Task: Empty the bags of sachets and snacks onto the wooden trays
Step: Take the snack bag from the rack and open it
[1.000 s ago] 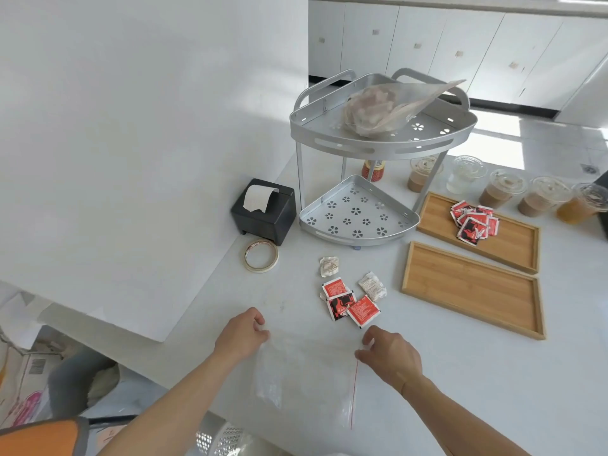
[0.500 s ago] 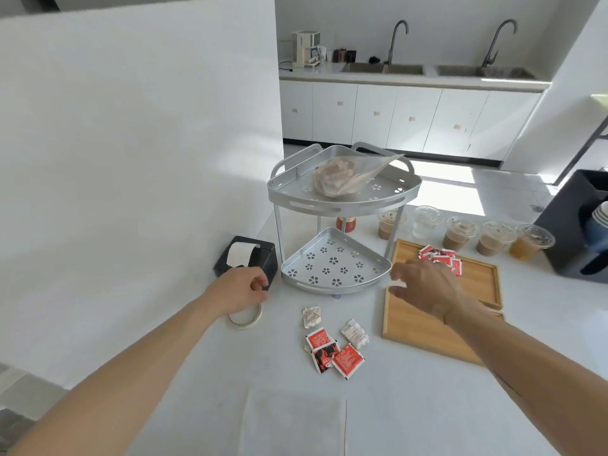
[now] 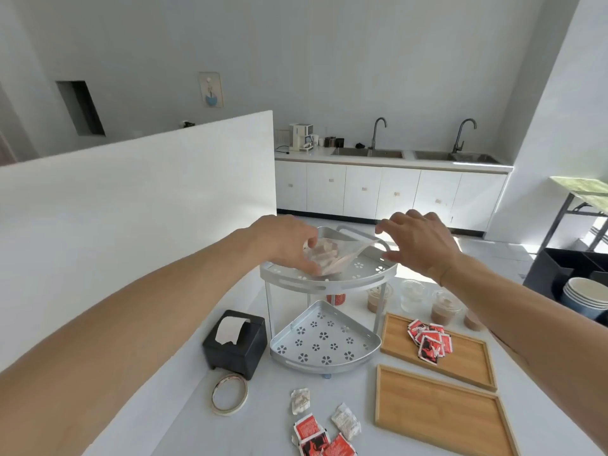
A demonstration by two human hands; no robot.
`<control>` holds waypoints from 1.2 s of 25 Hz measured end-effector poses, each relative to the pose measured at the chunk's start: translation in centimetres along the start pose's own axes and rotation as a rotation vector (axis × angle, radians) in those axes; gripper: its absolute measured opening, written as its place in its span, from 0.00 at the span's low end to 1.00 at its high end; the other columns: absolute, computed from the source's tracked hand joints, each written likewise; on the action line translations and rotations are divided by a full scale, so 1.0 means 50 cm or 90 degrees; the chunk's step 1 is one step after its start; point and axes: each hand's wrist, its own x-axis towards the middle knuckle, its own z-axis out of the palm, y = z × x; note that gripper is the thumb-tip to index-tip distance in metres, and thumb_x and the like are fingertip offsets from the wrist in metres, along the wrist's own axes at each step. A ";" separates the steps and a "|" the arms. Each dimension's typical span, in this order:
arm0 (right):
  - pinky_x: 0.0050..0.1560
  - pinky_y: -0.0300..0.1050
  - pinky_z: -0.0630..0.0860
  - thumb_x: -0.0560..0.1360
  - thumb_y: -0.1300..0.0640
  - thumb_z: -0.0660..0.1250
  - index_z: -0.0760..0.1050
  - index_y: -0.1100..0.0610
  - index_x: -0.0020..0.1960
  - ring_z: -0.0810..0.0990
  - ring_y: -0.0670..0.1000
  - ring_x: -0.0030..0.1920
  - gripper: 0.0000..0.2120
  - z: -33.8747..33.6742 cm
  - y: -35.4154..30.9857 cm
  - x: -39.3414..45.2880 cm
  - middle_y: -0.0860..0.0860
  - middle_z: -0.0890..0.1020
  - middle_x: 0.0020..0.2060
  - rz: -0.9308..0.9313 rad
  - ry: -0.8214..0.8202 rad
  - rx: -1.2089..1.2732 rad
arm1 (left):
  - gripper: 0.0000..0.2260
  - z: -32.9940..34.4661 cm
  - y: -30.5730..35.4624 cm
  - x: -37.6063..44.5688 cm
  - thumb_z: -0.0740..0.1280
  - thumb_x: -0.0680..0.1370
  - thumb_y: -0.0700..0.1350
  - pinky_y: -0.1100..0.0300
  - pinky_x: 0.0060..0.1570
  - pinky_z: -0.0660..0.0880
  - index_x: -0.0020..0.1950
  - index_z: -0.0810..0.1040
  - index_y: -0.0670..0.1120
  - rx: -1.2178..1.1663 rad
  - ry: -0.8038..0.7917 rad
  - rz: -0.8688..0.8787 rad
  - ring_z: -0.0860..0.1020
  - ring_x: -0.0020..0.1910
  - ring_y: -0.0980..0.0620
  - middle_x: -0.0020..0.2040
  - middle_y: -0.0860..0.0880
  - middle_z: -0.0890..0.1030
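The bag (image 3: 332, 258), clear plastic with pale snacks bunched in its lower end, lies on the top tier of the rack (image 3: 329, 284), its flat mouth end trailing toward 2 o'clock across the tier. The left hand (image 3: 286, 241) is on the bag's 9 o'clock side, fingers curled down onto the plastic, so its grip looks closed on the bag, though how firm the pinch is cannot be told. The right hand (image 3: 418, 245) hovers at the 3 o'clock end with fingers spread and relaxed, holding nothing and just short of the mouth. The step in hand seems to be lifting this bag off the rack, and doing it well means taking both ends: the right hand should catch the mouth edge before the left lifts, keeping the mouth level or raised so nothing spills over the rim (the rack's handle arches close behind and could snag the plastic). At 5 o'clock from the rack sit two trays: the far tray (image 3: 467, 360) holds red sachets (image 3: 429, 340), while the near tray (image 3: 437, 413) is bare and is the likely place to tip the snacks. More sachets (image 3: 320, 436) lie loose on the counter (image 3: 263, 416) at 6 o'clock.
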 end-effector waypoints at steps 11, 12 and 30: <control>0.51 0.48 0.71 0.79 0.58 0.62 0.77 0.51 0.52 0.76 0.53 0.48 0.06 0.029 -0.038 0.016 0.48 0.82 0.47 -0.056 -0.007 -0.015 | 0.04 0.004 0.113 0.039 0.63 0.74 0.46 0.56 0.42 0.63 0.41 0.69 0.55 0.147 -0.017 -0.019 0.72 0.41 0.48 0.49 0.49 0.80; 0.49 0.47 0.71 0.79 0.59 0.61 0.76 0.52 0.50 0.75 0.53 0.46 0.06 0.028 -0.035 0.014 0.48 0.82 0.44 -0.053 -0.008 -0.020 | 0.06 0.000 0.116 0.038 0.62 0.74 0.43 0.55 0.44 0.64 0.43 0.71 0.55 0.147 -0.014 -0.021 0.73 0.43 0.47 0.51 0.49 0.80; 0.39 0.44 0.68 0.80 0.55 0.60 0.77 0.50 0.53 0.80 0.56 0.45 0.07 -0.174 0.166 0.000 0.48 0.84 0.47 0.013 0.121 0.170 | 0.05 -0.244 0.195 0.046 0.62 0.78 0.45 0.56 0.44 0.70 0.44 0.72 0.55 0.061 0.122 -0.042 0.74 0.49 0.49 0.46 0.55 0.74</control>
